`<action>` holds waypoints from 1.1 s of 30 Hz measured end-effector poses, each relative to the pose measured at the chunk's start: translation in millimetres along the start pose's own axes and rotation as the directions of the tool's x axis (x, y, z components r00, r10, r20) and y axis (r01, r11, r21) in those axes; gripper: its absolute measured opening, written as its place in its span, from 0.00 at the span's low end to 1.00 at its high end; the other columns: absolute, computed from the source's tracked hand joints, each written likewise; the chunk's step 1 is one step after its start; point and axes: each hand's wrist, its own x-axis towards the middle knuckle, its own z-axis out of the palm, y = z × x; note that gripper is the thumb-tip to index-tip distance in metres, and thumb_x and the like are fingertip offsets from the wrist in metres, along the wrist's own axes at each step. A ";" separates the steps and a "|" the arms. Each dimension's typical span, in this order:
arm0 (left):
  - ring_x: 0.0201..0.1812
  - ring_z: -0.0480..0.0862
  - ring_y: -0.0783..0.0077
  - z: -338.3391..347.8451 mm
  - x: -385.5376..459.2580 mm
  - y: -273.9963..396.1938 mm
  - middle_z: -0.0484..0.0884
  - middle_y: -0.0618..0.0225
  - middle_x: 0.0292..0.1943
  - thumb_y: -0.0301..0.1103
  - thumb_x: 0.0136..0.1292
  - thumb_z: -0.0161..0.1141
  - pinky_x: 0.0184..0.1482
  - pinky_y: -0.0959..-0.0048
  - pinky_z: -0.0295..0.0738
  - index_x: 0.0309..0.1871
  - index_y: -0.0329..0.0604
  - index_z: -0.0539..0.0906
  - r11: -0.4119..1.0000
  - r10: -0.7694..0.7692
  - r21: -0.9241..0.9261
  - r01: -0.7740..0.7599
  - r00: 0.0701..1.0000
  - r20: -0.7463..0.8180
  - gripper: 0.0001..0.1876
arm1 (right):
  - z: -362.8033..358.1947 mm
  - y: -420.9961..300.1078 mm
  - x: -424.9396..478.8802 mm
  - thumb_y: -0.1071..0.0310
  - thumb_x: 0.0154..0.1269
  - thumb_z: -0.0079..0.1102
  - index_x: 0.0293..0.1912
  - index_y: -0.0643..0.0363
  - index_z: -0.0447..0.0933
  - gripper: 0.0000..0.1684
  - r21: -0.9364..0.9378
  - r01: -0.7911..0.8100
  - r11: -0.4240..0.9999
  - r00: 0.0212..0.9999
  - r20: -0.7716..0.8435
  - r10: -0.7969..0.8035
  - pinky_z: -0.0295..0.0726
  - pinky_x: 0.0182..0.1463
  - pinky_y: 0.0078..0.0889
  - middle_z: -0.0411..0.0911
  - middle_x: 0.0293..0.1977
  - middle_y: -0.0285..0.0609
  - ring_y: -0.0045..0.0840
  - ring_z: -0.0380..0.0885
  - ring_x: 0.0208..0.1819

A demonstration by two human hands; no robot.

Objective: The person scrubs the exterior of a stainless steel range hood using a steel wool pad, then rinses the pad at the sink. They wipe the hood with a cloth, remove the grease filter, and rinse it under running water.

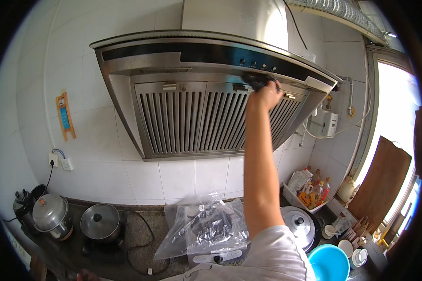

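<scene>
My right hand [268,95] is raised at the stainless-steel range hood [121,70], closed on a dark cloth [256,80]. The blurred cloth lies along the lower front edge, just under the knobs on the black control panel [211,55]. Below it are slotted metal grease filters [170,123] with small handles; my forearm covers part of them. Only a blurred sliver of what looks like my left hand [86,275] shows at the bottom edge, so its grip is hidden.
Clear plastic sheeting [211,224] covers a gas stove. To its left stand a glass-lidded pot [100,223] and a steel pot [52,214]. A lidded wok [300,228], a blue basin [328,263] and a bottle bin [311,195] are at right. A cutting board [381,182] leans by the window.
</scene>
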 end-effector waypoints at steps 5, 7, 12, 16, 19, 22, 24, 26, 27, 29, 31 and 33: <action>0.12 0.49 0.83 59.8 -2.2 -42.6 0.53 0.78 0.17 0.21 0.54 0.49 0.14 0.82 0.49 0.24 0.50 0.60 0.910 0.400 0.297 -0.290 0.806 -0.436 0.12 | 27.6 71.3 -113.0 0.82 0.57 0.53 0.50 0.60 0.69 0.19 -0.098 -0.227 0.969 0.965 0.113 0.238 0.75 0.46 0.28 0.73 0.42 0.44 0.29 0.74 0.40; 0.12 0.51 0.81 43.9 -8.7 -30.1 0.55 0.76 0.17 0.32 0.62 0.48 0.14 0.77 0.50 0.28 0.50 0.65 0.949 0.310 0.176 -0.262 0.878 -0.365 0.07 | 28.9 62.0 -117.7 0.83 0.58 0.52 0.50 0.60 0.69 0.19 -0.060 -0.319 0.946 0.930 0.172 0.324 0.76 0.46 0.29 0.73 0.42 0.45 0.29 0.75 0.40; 0.11 0.50 0.79 -2.9 -46.1 -17.5 0.57 0.75 0.16 0.54 0.72 0.46 0.13 0.70 0.50 0.39 0.45 0.77 0.918 0.392 0.185 -0.350 0.867 -0.308 0.20 | 12.3 34.1 -75.5 0.84 0.61 0.46 0.52 0.60 0.65 0.19 0.041 -0.246 0.968 0.963 0.125 0.239 0.83 0.49 0.43 0.74 0.45 0.50 0.36 0.77 0.44; 0.14 0.55 0.80 -49.5 -54.3 13.2 0.59 0.73 0.20 0.37 0.64 0.49 0.16 0.75 0.54 0.33 0.48 0.63 0.992 0.106 -0.070 -0.106 0.994 0.006 0.08 | 17.3 72.4 -116.0 0.83 0.60 0.51 0.51 0.59 0.69 0.18 -0.086 -0.292 0.953 0.907 0.290 0.304 0.81 0.44 0.32 0.75 0.43 0.47 0.30 0.77 0.41; 0.12 0.45 0.86 -63.5 -51.7 36.6 0.51 0.80 0.18 0.32 0.63 0.50 0.12 0.79 0.45 0.24 0.53 0.58 0.958 0.284 0.035 -0.285 0.920 -0.269 0.14 | 31.2 73.5 -158.5 0.83 0.60 0.53 0.50 0.59 0.70 0.19 0.042 -0.551 0.833 0.799 0.316 0.512 0.80 0.45 0.29 0.76 0.39 0.44 0.28 0.77 0.40; 0.12 0.48 0.85 1.9 -38.2 -19.9 0.59 0.77 0.21 0.35 0.64 0.52 0.12 0.81 0.49 0.25 0.50 0.64 0.938 0.329 0.225 -0.264 0.882 -0.337 0.12 | -13.4 55.3 -158.6 0.81 0.60 0.53 0.50 0.59 0.71 0.17 0.138 -0.655 0.742 0.728 0.378 0.572 0.78 0.52 0.37 0.76 0.43 0.43 0.31 0.76 0.45; 0.15 0.53 0.84 62.2 -17.4 -76.4 0.65 0.75 0.27 0.37 0.64 0.53 0.13 0.84 0.52 0.31 0.48 0.69 0.906 0.402 0.328 -0.266 0.784 -0.474 0.08 | -59.3 33.2 -152.6 0.79 0.61 0.49 0.53 0.58 0.70 0.19 0.134 -0.696 0.706 0.690 0.398 0.604 0.76 0.56 0.44 0.76 0.47 0.43 0.34 0.75 0.50; 0.19 0.59 0.82 65.1 2.3 -82.9 0.70 0.72 0.33 0.39 0.63 0.55 0.14 0.87 0.56 0.38 0.46 0.72 0.952 0.209 0.293 -0.094 0.896 -0.391 0.08 | -107.1 -9.9 -150.6 0.77 0.61 0.45 0.56 0.58 0.69 0.22 0.062 -0.746 0.664 0.637 0.357 0.683 0.74 0.59 0.50 0.74 0.52 0.46 0.40 0.74 0.55; 0.22 0.62 0.81 54.2 12.2 -72.1 0.71 0.70 0.37 0.41 0.63 0.57 0.15 0.88 0.58 0.42 0.45 0.73 0.967 -0.057 0.230 0.109 0.973 -0.222 0.11 | -117.2 -38.3 -156.9 0.80 0.57 0.41 0.56 0.58 0.68 0.25 0.058 -0.751 0.658 0.649 0.249 0.719 0.76 0.58 0.48 0.74 0.49 0.48 0.39 0.75 0.51; 0.28 0.66 0.78 49.5 48.1 -71.5 0.72 0.67 0.40 0.44 0.61 0.59 0.17 0.89 0.61 0.48 0.43 0.73 0.909 -0.370 0.179 0.375 0.927 -0.064 0.18 | -157.5 -87.9 -158.8 0.80 0.54 0.41 0.55 0.58 0.68 0.27 0.026 -0.735 0.678 0.674 0.133 0.726 0.75 0.60 0.48 0.74 0.49 0.48 0.39 0.75 0.52; 0.33 0.68 0.74 53.4 78.4 -99.9 0.71 0.65 0.40 0.48 0.60 0.62 0.17 0.89 0.63 0.52 0.42 0.71 0.876 -0.442 0.150 0.459 0.887 -0.135 0.25 | -191.9 -144.9 -168.8 0.79 0.51 0.43 0.54 0.60 0.70 0.27 -0.018 -0.705 0.709 0.709 -0.027 0.704 0.74 0.61 0.47 0.75 0.49 0.47 0.40 0.75 0.52; 0.37 0.71 0.69 47.7 88.1 -115.3 0.68 0.45 0.55 0.47 0.55 0.68 0.22 0.85 0.70 0.52 0.40 0.71 0.774 -0.565 0.276 0.570 0.818 -0.106 0.28 | -222.7 -202.2 -186.6 0.79 0.51 0.44 0.53 0.61 0.71 0.26 -0.062 -0.687 0.724 0.724 -0.137 0.676 0.75 0.60 0.46 0.75 0.48 0.47 0.39 0.76 0.51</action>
